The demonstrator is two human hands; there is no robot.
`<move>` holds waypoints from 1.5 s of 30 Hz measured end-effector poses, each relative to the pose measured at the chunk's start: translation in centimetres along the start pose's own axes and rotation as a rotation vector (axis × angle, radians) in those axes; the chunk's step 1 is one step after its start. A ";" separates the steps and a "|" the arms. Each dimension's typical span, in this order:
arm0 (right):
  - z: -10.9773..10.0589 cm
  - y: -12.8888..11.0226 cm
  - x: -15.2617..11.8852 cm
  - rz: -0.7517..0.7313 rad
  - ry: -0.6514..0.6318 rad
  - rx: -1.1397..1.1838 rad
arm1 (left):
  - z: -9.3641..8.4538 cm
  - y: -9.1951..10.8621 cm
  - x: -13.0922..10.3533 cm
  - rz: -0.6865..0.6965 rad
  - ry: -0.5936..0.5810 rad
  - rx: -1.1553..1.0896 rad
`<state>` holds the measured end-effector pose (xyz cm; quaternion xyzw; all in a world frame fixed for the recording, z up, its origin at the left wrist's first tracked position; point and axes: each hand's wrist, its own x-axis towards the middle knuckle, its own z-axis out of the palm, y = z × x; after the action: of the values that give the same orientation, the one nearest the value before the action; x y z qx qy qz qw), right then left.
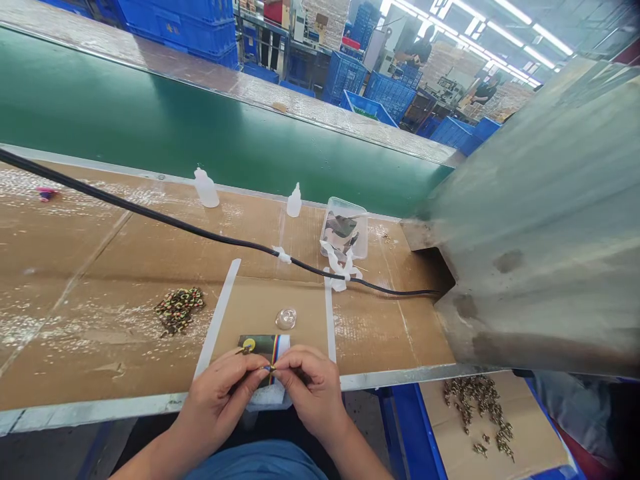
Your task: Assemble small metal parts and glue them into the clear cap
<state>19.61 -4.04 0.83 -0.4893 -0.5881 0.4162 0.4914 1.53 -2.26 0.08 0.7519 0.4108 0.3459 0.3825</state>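
My left hand [223, 393] and my right hand [311, 390] meet at the table's front edge, fingertips pinched together. Between them is a small blue and gold-coloured piece [271, 368], too small to name and partly hidden by my fingers. Just beyond my hands lies a dark camouflage-patterned piece [265, 345] with a yellow round spot and coloured stripes beside a white end. A small clear round dish [286, 319] sits behind it on the cardboard. To the left is a pile of small dark, red and yellow pieces [179, 311].
A black cable [210, 235] crosses the cardboard-covered table to a metal housing [530, 267]. Behind it stand two white squeeze bottles [206, 189] and a clear plastic box [363, 230] with camouflage pieces. A green conveyor belt [200, 120] runs behind. Small brass-coloured parts [480, 403] lie lower right.
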 end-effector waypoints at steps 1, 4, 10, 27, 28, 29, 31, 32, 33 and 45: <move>0.0 0.0 0.0 -0.001 0.001 -0.001 | 0.0 0.0 0.0 -0.010 -0.005 -0.002; 0.0 0.1 -0.1 0.001 0.006 0.000 | 0.0 0.1 0.2 -0.036 -0.020 -0.006; 0.0 0.0 0.1 0.020 0.007 -0.005 | -0.2 0.5 0.5 -0.051 -0.032 -0.009; -0.1 0.2 -0.1 0.127 0.016 0.033 | 0.1 -0.5 0.0 -0.109 0.041 -0.030; -0.1 0.2 -0.1 0.128 0.016 0.033 | 0.1 -0.5 0.0 -0.111 0.039 -0.033; -0.1 0.2 -0.1 0.128 0.015 0.030 | 0.1 -0.5 -0.1 -0.108 0.036 -0.033; -0.1 0.2 -0.1 0.127 0.013 0.022 | 0.0 -0.4 -0.1 -0.094 0.030 -0.029; -0.1 0.3 -0.1 0.127 0.013 0.021 | -0.1 -0.4 -0.1 -0.087 0.030 -0.026; -0.1 0.3 -0.1 0.130 0.012 0.024 | -0.2 -0.3 -0.1 -0.083 0.031 -0.025; 0.2 0.6 -0.4 0.177 0.033 0.128 | -0.1 -0.1 -0.4 -0.222 0.059 -0.163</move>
<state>19.57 -4.35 0.13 -0.5137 -0.5064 0.4866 0.4928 1.22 -2.54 -0.05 0.6577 0.4729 0.3557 0.4661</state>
